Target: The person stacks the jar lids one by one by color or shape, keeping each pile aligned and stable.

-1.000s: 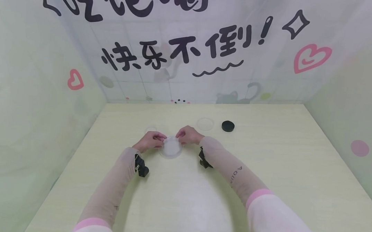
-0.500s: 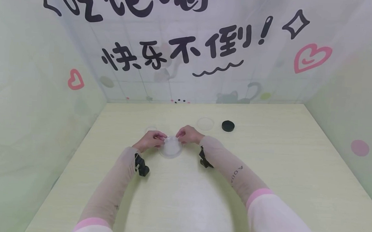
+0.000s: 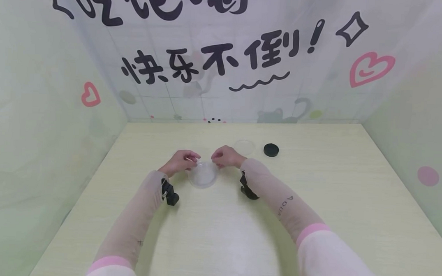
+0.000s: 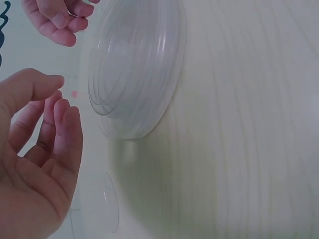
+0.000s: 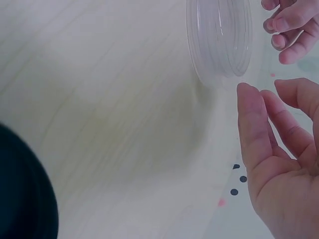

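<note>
Several clear round plastic dishes, stacked inside one another by their look, form a stack point(image 3: 203, 176) on the table between my hands. The left wrist view shows its stepped, see-through walls point(image 4: 144, 64). My left hand point(image 3: 181, 161) hovers at the far left edge of the stack, fingers loosely bent, with nothing seen between them. At the far right edge is my right hand point(image 3: 228, 157), its fingers point(image 5: 254, 124) relaxed and apart from the dishes in the right wrist view. A thin clear disc point(image 4: 111, 204) lies near my left hand, mostly hidden in the head view.
Behind my right hand a clear round disc point(image 3: 244, 147) lies flat on the pale wooden table point(image 3: 216, 236). Right of it sits a black round lid point(image 3: 271, 150). A printed cloth point(image 3: 216, 68) rises at the table's back edge, with pale side walls left and right.
Both hands have come off the clear dishes and moved slightly up and away; the right hand has also shifted a little to the right. The dishes have stayed in place.
</note>
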{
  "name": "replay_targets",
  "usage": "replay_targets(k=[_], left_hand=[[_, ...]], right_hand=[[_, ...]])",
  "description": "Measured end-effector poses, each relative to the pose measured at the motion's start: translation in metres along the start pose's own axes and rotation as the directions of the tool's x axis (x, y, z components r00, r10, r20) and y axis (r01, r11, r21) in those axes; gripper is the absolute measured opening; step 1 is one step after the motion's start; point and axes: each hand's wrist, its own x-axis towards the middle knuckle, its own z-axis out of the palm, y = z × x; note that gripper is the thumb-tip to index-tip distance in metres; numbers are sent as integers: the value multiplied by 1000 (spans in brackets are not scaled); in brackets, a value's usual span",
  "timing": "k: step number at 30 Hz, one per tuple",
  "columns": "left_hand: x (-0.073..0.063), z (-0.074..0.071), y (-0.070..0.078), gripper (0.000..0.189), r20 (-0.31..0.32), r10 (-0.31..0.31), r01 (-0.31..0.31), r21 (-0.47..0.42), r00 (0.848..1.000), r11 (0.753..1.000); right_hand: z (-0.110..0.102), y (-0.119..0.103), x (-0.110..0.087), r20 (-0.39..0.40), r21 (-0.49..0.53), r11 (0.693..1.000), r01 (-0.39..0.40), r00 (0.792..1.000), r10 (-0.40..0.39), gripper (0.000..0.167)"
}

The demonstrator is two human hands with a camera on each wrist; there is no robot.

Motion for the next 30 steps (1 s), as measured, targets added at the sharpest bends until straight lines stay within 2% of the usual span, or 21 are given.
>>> replay_targets(k=[6, 12, 21, 30], left_hand=[[6, 5, 13, 31, -9, 7, -7, 35, 1000, 999], [18, 13, 27, 31, -3, 29, -29, 52, 1000, 998], [37, 33, 45, 31, -6, 70, -69, 25, 998, 997], [51, 47, 53, 32, -75, 60, -61, -14, 995, 998]], right_hand=[[-12, 5, -3, -6, 39, 999, -7, 1000, 7, 25], [-28, 8, -8, -25, 24, 999, -23, 999, 24, 27], [-46, 18, -13, -88, 9, 999, -45, 995, 46, 28], [-60, 31, -16, -171, 22, 999, -33, 985, 36, 29]])
